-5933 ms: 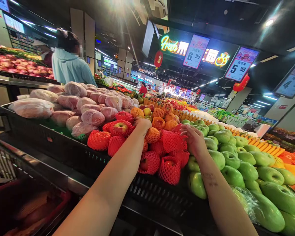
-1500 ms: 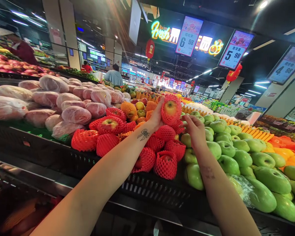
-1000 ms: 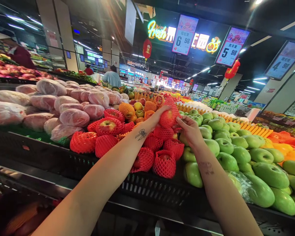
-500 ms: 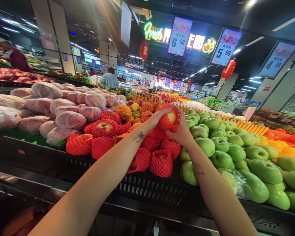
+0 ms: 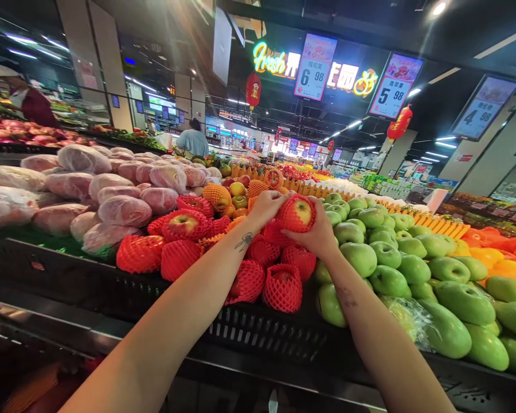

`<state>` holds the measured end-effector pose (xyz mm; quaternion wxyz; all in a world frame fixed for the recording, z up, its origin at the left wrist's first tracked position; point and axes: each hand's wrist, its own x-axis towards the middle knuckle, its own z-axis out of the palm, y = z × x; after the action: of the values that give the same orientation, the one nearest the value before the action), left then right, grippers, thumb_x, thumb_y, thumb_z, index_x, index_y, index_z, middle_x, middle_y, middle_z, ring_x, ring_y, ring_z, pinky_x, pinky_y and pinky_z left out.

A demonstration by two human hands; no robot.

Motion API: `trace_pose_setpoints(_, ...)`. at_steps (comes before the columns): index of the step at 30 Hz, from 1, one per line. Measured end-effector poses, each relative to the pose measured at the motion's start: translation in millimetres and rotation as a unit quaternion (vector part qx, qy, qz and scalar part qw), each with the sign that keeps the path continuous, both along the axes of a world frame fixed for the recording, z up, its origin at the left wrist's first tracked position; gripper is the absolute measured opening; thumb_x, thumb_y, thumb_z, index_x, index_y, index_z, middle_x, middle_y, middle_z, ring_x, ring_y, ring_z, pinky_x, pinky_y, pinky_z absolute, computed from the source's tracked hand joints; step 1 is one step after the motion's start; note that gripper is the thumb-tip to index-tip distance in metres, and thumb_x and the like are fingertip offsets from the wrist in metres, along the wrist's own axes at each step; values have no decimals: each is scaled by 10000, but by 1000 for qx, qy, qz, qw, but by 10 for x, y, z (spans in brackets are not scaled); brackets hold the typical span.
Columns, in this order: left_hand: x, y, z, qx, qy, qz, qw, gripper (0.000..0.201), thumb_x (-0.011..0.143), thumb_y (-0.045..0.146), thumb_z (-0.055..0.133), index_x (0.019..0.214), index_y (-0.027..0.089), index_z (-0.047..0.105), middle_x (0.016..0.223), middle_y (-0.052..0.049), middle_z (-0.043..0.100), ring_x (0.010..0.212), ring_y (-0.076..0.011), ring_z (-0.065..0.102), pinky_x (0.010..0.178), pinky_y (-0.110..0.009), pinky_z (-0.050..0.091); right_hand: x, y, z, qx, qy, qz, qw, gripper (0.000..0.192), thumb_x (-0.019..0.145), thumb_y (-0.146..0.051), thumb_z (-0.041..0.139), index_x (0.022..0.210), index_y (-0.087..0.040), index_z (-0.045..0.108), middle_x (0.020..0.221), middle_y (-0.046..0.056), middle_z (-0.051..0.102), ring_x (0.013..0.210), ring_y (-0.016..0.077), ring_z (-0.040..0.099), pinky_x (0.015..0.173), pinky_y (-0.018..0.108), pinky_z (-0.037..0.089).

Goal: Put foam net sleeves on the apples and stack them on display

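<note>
A red-and-yellow apple (image 5: 300, 213) in a red foam net is held up above the pile, its stem end facing me. My right hand (image 5: 317, 232) wraps round its right side and underside, the thumb below it. At the upper left of the same apple, my left hand (image 5: 267, 207) has its fingers closed at the net's edge; the fingertips are partly hidden. Under both hands lie more apples in red foam nets (image 5: 282, 288), several with the fruit showing through. My left forearm covers part of the pile.
Plastic-wrapped pinkish fruit (image 5: 124, 210) is heaped on the left. Green apples (image 5: 387, 252) fill the right side, beside green mangoes (image 5: 445, 330). A black slatted crate edge (image 5: 266, 338) runs along the front. A person in light blue (image 5: 192, 140) stands further back.
The apple has tilted so that its stem end faces me more. My left hand has drawn back slightly to the apple's left edge, while my right hand still grips it.
</note>
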<state>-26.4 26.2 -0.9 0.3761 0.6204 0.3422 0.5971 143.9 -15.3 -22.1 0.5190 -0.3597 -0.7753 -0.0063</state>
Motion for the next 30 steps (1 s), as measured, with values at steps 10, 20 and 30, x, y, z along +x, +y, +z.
trace_pose_setpoints(10,-14,-66,30,-63,-35,-84,994,336,733,379,859,670,161,611,606,42,600,559,-100,516,580,-231,398,-61,-139,43,-35,37,109,993,807,583,-464,928,1244,-250,518,1281,99,653,1197,300,639,1131,523,485)
trace_pose_setpoints(20,-79,-93,84,179,102,-35,978,235,872,113,532,987,186,723,1110,-62,763,1080,-210,683,1018,-375,519,-44,-3,-5,-60,167,-11,984,825,531,-511,922,1199,-186,563,1164,123,691,1027,319,674,996,559,554)
trace_pose_setpoints(30,61,-236,-38,144,161,-129,968,916,663,335,905,1456,142,487,1385,-185,645,1264,-340,628,1138,-532,471,60,99,-88,115,35,-73,990,1059,660,-453,817,1549,-208,297,1429,173,460,1300,357,504,1173,651,398)
